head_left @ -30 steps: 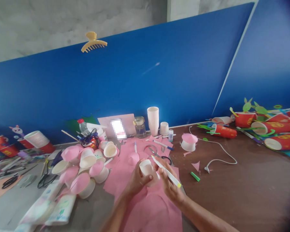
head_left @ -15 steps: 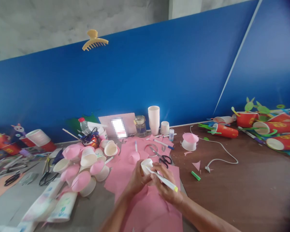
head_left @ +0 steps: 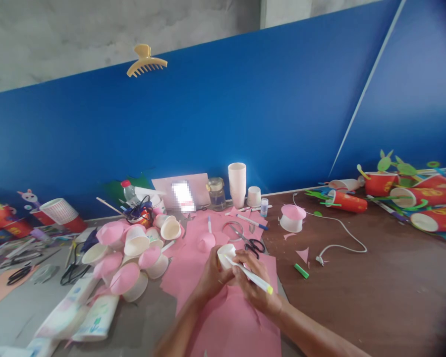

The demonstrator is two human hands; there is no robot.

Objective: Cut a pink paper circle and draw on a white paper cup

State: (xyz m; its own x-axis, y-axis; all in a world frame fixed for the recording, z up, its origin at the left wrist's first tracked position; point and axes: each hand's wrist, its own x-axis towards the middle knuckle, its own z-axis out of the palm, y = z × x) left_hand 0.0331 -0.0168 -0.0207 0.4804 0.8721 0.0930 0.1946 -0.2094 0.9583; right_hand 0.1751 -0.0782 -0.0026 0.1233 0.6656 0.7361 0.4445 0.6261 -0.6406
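- cup (head_left: 226, 255), white, one; above the pink paper, between the two hands, its mouth tilted up.
- left hand (head_left: 210, 275), one; fingers curled around the cup's side, closed on it.
- right hand (head_left: 258, 287), one; fingers bent in a writing grip on the marker, close against the cup.
- marker (head_left: 256, 280), white with a yellow end; slanted, the yellow end toward the right, the other end at the cup's mouth; whether the tip touches, cannot tell.
- pink paper (head_left: 245, 325), large, spread flat beneath both hands.
- scissors (head_left: 253, 246), black-handled, on the paper just beyond the right hand.
- cone (head_left: 207, 241), pink, on the paper beyond the left hand.
- green cap (head_left: 301, 270), on the brown table (head_left: 357, 297), right of the paper.
- pink-topped cup (head_left: 292, 220), single, on the brown table beyond the cap.
- cable (head_left: 347, 225), white, curving across the same table.
- glue stick (head_left: 263, 207), upright, at the paper's far edge.
- stack (head_left: 237, 184), white cups, nested, upright, beside a jar (head_left: 216, 194).
- cluster (head_left: 124, 278), white cups, several with pink tops, left of the paper.
- red cups (head_left: 436, 218), group, far right, several lying on their sides.
- hair clip (head_left: 144, 62), yellow, on the upper edge of the blue panel (head_left: 226, 114).
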